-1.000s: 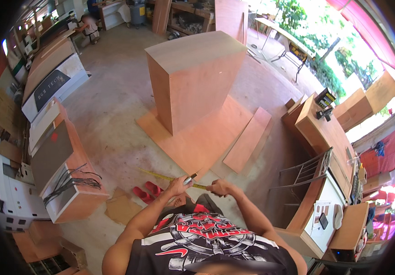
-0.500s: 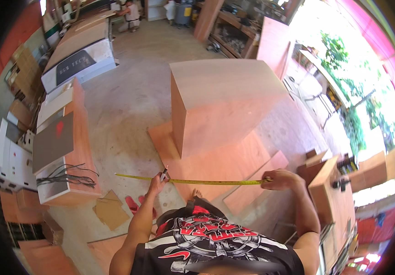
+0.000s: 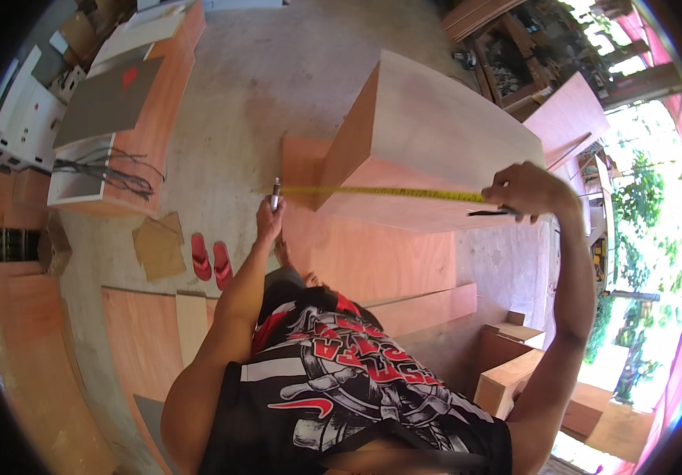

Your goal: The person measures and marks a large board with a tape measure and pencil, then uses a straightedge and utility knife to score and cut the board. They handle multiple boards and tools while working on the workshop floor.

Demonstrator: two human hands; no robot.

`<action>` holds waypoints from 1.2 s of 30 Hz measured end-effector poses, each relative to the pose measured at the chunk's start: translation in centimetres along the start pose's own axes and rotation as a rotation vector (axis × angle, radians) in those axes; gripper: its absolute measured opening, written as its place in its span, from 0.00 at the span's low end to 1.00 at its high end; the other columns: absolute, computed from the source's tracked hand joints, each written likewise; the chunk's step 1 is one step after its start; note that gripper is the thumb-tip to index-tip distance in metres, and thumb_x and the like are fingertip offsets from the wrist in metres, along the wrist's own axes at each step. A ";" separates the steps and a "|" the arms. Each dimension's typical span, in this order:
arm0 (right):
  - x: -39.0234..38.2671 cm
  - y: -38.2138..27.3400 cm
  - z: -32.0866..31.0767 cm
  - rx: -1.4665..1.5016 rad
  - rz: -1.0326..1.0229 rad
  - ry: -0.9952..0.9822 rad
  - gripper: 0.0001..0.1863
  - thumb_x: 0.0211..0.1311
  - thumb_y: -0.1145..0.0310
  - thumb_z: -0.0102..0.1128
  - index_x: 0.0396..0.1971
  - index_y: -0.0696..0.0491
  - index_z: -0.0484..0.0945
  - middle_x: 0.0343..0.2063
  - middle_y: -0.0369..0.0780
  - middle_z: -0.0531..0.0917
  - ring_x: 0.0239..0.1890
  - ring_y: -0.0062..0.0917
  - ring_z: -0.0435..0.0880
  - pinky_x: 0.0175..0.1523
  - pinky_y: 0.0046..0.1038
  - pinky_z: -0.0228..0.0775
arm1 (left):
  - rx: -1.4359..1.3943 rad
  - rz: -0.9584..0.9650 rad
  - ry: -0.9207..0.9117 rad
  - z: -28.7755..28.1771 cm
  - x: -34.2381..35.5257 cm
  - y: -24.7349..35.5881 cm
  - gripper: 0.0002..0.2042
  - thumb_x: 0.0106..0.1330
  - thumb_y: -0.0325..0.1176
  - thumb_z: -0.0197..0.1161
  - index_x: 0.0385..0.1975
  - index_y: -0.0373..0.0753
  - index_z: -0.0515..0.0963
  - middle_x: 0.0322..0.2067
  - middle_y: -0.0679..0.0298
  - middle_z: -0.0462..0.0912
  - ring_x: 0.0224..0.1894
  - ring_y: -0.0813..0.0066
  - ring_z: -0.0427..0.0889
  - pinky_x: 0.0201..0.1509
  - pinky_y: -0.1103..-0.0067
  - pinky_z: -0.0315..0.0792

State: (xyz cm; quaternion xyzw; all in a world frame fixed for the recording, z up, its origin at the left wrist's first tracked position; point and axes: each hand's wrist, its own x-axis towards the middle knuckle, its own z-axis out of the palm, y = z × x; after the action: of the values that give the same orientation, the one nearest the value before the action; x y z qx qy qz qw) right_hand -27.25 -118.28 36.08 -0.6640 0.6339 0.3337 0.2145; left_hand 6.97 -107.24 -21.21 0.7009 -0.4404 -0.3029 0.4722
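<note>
A yellow tape measure (image 3: 404, 192) stretches between my hands, in front of a large plywood box (image 3: 452, 127). My right hand (image 3: 535, 190) is closed on the tape's right end; its case is mostly hidden by the fingers. A thin dark piece (image 3: 493, 212) sticks out below that hand, and I cannot make out what it is. My left hand (image 3: 270, 218) is closed round a short silver, pen-like tool (image 3: 276, 192), upright beside the tape's left part. The tape's far left end is blurred. The box stands on a plywood sheet (image 3: 380, 257).
A low cabinet (image 3: 139, 134) with dark cables (image 3: 111, 170) stands on the left. Red slippers (image 3: 201, 257) and cardboard pieces (image 3: 159, 245) lie on the floor. A loose plywood strip (image 3: 428, 310) lies near my feet. Small wooden boxes (image 3: 507, 380) stand at right.
Both hands have moved forward and up with the tape, toward the box, the right hand farther to the right. My view has turned and come nearer the box.
</note>
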 end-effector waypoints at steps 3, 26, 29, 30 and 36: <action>3.5 -2.5 -5.1 -0.305 -0.182 -0.085 0.13 0.73 0.68 0.50 0.49 0.53 0.81 0.39 0.41 0.85 0.32 0.27 0.89 0.22 0.28 0.85 | 0.073 -0.222 0.023 -3.0 -1.9 -5.5 0.17 0.68 0.44 0.65 0.46 0.36 0.79 0.35 0.50 0.85 0.39 0.50 0.85 0.44 0.61 0.76; 22.0 -23.7 -15.1 -0.381 0.201 -0.146 0.24 0.69 0.46 0.53 0.51 0.51 0.75 0.26 0.44 0.84 0.25 0.35 0.88 0.28 0.37 0.86 | -0.140 -0.910 0.203 -8.3 -11.7 -16.1 0.20 0.67 0.46 0.63 0.45 0.34 0.80 0.32 0.55 0.86 0.31 0.62 0.87 0.40 0.66 0.78; 22.4 -24.1 -15.1 -0.397 0.210 -0.179 0.24 0.71 0.45 0.51 0.55 0.46 0.77 0.28 0.43 0.85 0.24 0.36 0.88 0.30 0.40 0.84 | -0.142 -0.922 0.184 -7.9 -11.0 -16.4 0.16 0.67 0.46 0.63 0.44 0.39 0.79 0.29 0.65 0.81 0.29 0.76 0.81 0.30 0.77 0.74; 22.5 -24.1 -15.2 -0.407 0.208 -0.195 0.24 0.71 0.44 0.49 0.57 0.44 0.78 0.29 0.43 0.86 0.23 0.37 0.88 0.30 0.41 0.84 | -0.139 -0.914 0.196 -7.7 -11.1 -16.6 0.16 0.67 0.46 0.63 0.44 0.39 0.79 0.29 0.65 0.81 0.28 0.77 0.80 0.30 0.77 0.74; 22.6 -24.5 -14.9 -0.436 0.244 -0.189 0.25 0.70 0.45 0.51 0.57 0.45 0.77 0.30 0.44 0.85 0.23 0.38 0.88 0.29 0.40 0.84 | -0.102 -0.999 0.235 -6.9 -13.4 -18.3 0.17 0.66 0.46 0.63 0.42 0.38 0.79 0.28 0.63 0.82 0.26 0.73 0.81 0.31 0.74 0.74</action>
State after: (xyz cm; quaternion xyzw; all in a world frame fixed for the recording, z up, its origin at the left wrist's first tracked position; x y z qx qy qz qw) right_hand -1.13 -142.09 26.72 -0.5792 0.5996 0.5460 0.0828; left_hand 13.08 -89.39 -35.56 0.8312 0.0193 -0.4317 0.3497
